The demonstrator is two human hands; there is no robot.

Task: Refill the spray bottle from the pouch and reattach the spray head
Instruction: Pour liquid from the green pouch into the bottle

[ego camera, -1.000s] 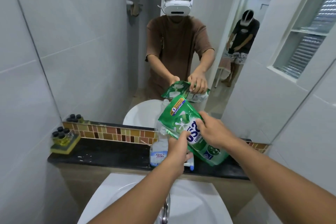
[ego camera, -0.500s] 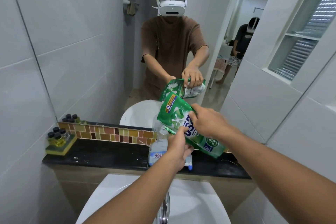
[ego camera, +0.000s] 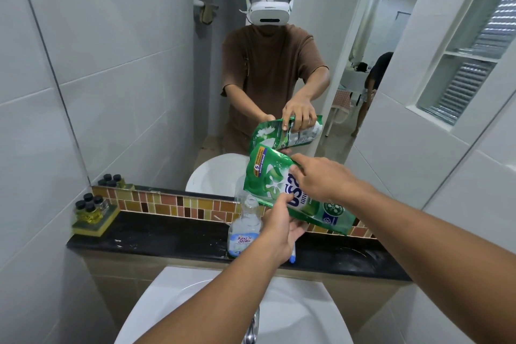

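We clamp both hands' fingers on the pouch (ego camera: 275, 187): left hand (ego camera: 279, 227) at 6 o'clock, right hand (ego camera: 321, 180) at 3; its low corner should sit over the bottle (ego camera: 245, 227) mouth.

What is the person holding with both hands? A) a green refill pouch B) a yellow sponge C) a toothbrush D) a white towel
A: the left hand grips the lower edge and the right hand the upper side of the green refill pouch, tilted above the open neck of the clear spray bottle on the black ledge.
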